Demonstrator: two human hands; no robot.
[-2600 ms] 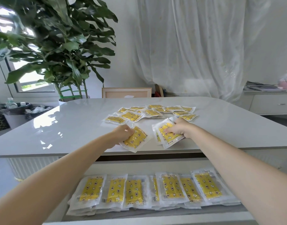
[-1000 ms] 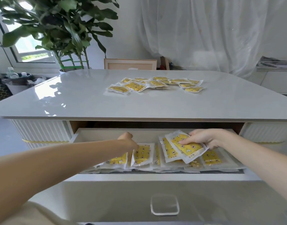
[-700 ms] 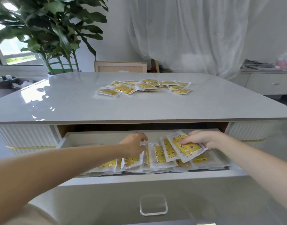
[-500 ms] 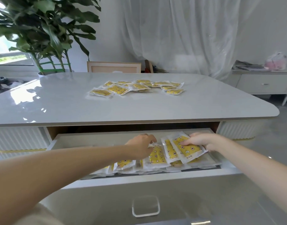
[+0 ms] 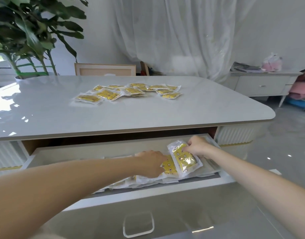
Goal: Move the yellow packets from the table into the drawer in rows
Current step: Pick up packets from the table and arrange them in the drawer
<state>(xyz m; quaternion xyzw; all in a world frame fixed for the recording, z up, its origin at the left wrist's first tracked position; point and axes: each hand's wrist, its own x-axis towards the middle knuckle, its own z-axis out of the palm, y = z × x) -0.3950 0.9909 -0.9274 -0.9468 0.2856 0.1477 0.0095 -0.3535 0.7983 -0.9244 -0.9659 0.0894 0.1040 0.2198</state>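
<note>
Several yellow packets (image 5: 127, 92) in clear wrappers lie scattered on the far middle of the grey table (image 5: 148, 114). Below its front edge the white drawer (image 5: 89, 149) stands pulled out, with a row of packets (image 5: 146, 180) along its front. My right hand (image 5: 198, 146) pinches the top of one yellow packet (image 5: 183, 158) tilted over the right end of the row. My left hand (image 5: 151, 163) rests with curled fingers on the packet (image 5: 169, 167) beside it; my left forearm hides the row's left part.
A clear handle (image 5: 138, 225) sits on the drawer front. A leafy plant (image 5: 27, 31) stands at the back left, a wooden frame (image 5: 105, 69) behind the table, a white curtain (image 5: 174, 31) beyond. A low sideboard (image 5: 262, 85) is at the right.
Both hands carried packets from the table's front edge down into the drawer. Since then both hands have shifted right along the row, and the right hand's packet has tipped more upright.
</note>
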